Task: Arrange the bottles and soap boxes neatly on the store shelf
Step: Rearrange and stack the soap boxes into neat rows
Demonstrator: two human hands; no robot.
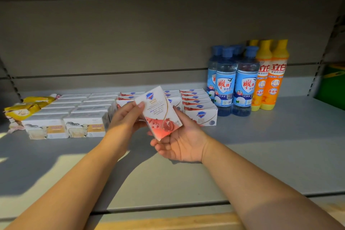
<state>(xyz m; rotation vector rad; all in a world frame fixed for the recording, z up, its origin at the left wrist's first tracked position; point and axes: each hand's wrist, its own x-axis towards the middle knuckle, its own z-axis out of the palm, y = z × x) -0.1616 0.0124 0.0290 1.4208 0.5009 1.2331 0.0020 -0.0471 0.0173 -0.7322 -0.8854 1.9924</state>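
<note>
A white cardboard soap box with a red pomegranate print [158,112] is tilted above the grey metal shelf [261,145], between both hands. The left hand [125,119] pinches its upper left edge, thumb on the front face. The right hand [181,142] cups its lower end, fingers curled beneath. Just beyond the hands lie rows of matching soap boxes [199,104]. Beyond and right of the right hand stand blue-capped clear bottles [244,82] and orange plastic bottles [274,76].

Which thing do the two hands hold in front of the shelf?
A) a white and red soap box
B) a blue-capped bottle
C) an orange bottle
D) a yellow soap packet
A: the left hand and the right hand both grip the tilted white and red soap box.
</note>
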